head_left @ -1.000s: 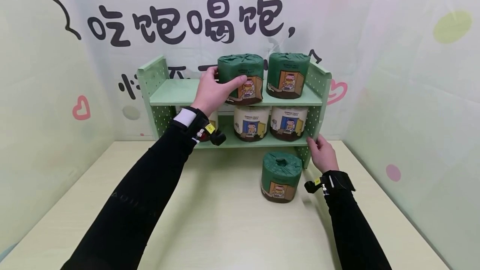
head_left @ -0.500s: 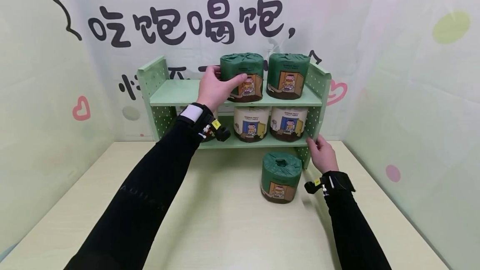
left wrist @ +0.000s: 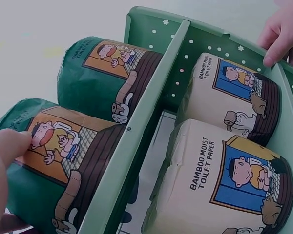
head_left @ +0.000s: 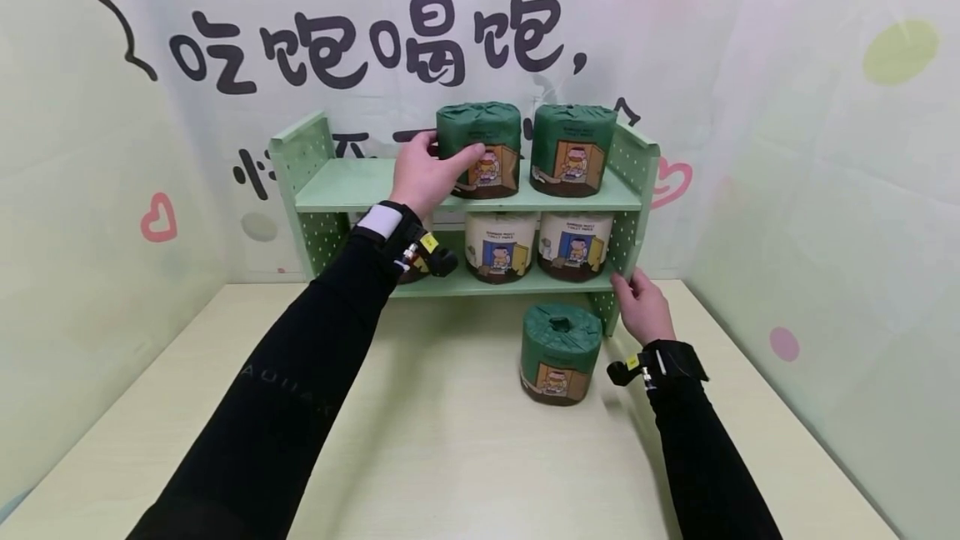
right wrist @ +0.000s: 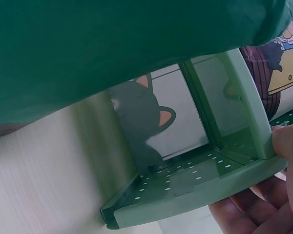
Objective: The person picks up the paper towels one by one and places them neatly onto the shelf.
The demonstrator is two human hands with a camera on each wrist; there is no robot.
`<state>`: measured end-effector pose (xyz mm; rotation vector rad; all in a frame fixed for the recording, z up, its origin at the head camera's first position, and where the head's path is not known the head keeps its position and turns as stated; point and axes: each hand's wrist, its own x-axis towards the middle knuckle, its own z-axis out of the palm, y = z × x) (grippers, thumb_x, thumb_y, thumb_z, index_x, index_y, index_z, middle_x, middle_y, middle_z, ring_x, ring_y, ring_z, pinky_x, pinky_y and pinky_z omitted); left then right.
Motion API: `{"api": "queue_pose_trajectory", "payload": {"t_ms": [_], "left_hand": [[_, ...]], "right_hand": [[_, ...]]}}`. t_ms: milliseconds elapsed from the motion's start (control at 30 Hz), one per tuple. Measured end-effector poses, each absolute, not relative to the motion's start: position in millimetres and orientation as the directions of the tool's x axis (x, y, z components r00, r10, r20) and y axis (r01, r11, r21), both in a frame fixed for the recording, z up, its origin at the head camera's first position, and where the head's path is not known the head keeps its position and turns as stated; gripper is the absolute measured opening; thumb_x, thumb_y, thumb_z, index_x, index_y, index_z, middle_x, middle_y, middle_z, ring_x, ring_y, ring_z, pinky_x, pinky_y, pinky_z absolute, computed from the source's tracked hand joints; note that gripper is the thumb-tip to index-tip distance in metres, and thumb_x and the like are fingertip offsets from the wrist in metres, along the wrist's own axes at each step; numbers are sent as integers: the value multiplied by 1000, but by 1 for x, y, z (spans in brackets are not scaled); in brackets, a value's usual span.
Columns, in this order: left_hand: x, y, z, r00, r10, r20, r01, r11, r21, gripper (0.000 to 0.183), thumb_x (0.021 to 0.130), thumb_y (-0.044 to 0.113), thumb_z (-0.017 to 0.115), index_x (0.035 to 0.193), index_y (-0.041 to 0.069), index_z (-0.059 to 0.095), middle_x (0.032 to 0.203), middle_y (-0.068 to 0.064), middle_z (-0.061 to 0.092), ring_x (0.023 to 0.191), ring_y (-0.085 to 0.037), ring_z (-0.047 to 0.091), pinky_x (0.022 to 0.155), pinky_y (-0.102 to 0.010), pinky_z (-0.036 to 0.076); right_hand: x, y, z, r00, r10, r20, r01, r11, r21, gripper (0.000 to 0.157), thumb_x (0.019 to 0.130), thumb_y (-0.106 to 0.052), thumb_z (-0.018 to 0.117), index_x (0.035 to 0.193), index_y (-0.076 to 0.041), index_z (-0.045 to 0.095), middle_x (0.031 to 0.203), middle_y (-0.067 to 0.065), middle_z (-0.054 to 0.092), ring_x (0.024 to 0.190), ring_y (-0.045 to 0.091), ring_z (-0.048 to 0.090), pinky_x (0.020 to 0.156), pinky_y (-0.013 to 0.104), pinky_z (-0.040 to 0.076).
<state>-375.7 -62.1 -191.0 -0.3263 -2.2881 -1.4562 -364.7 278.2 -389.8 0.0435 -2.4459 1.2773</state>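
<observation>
My left hand (head_left: 426,176) grips a green-wrapped toilet paper roll (head_left: 501,140), which rests on the top board of a light green shelf rack (head_left: 345,183). The thumb lies across the printed front, while the other fingers go behind the roll's left side. Just right of it, a second green roll (head_left: 551,132) stands on the same board. With my right hand (head_left: 647,311) I hold the rack's right side panel near the lower board; in the right wrist view the thumb (right wrist: 284,141) presses the panel's front edge, fingers underneath.
On the lower board stand cream-wrapped rolls (head_left: 501,223), (head_left: 576,227) and another partly hidden behind my left wrist. A further green roll (head_left: 561,357) stands upright on the pale table (head_left: 450,457), in front of the rack's right end. A printed cloth wall (head_left: 787,148) encloses the table.
The gripped roll has settled from slightly tilted at the board's front edge to upright, a little farther back on the top board. My right hand has stayed on the side panel.
</observation>
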Motion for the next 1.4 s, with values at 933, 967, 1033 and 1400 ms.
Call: {"api": "queue_pose_trajectory", "payload": {"t_ms": [933, 967, 1033, 1400], "left_hand": [[-325, -70, -202, -794, 80, 603, 607, 173, 776, 66, 89, 34, 76, 142, 8, 46, 138, -3, 49, 122, -13, 46, 102, -34, 42], [-323, -69, -204, -792, 93, 603, 609, 165, 776, 65, 89, 33, 76, 141, 8, 47, 138, -3, 49, 122, -14, 46, 102, -34, 42], [-316, -67, -206, -787, 119, 605, 617, 153, 772, 62, 91, 29, 75, 141, 5, 47, 138, -6, 49, 122, -17, 46, 102, -34, 42], [-297, -57, -229, -803, 230, 549, 581, 97, 808, 55, 95, 18, 70, 141, 0, 46, 139, -13, 49, 125, -24, 45, 101, -43, 44]], "right_hand": [[-365, 279, -388, -920, 143, 365, -216, 593, -776, 44, 107, -35, 46, 141, -9, 51, 129, 22, 57, 112, 36, 55, 90, 57, 48], [-365, 279, -388, -920, 143, 366, -217, 592, -776, 44, 107, -36, 46, 141, -9, 51, 129, 22, 57, 113, 36, 55, 90, 57, 48], [-365, 279, -389, -920, 143, 366, -217, 592, -776, 44, 107, -36, 46, 141, -9, 51, 129, 22, 57, 113, 36, 55, 90, 57, 48], [-364, 278, -388, -921, 143, 362, -212, 595, -775, 43, 107, -37, 46, 139, -9, 53, 128, 22, 58, 112, 36, 55, 88, 57, 48]]}}
